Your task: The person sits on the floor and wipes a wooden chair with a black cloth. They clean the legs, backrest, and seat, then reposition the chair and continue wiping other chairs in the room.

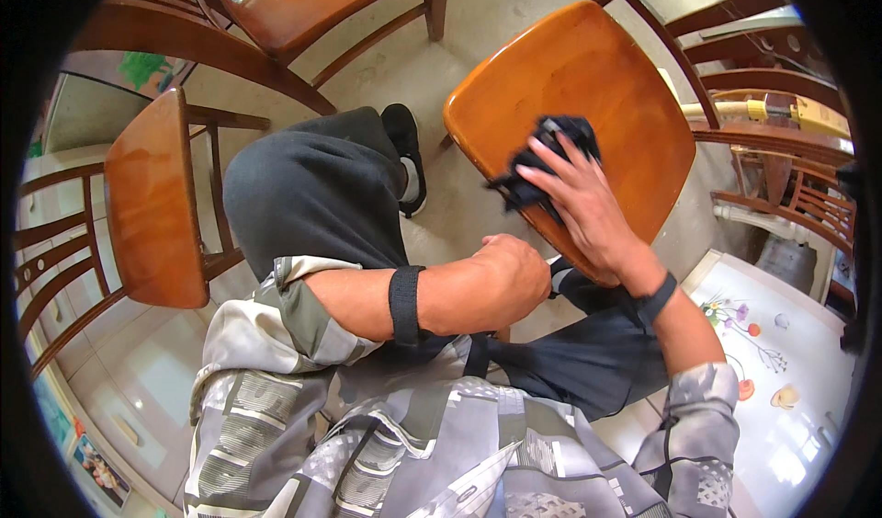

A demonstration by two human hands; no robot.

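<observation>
A glossy orange-brown wooden chair seat (586, 83) lies in front of me, right of the middle. On its near left part rests a crumpled black cloth (541, 180), partly hanging over the edge. My right hand (582, 204) lies on the cloth with its fingers spread, pressing it to the seat; the cloth is slightly blurred. My left hand (513, 273) is loosely closed before my body, near the seat's front edge. Its fingers are mostly hidden, so I cannot tell whether it holds anything. A black strap is on each forearm or wrist.
Another wooden chair (155, 201) stands at the left, and one more chair seat (324, 1) is at the top. At the right are a white surface with a flower print (772, 352) and a yellow object (820, 118) behind the chair's backrest.
</observation>
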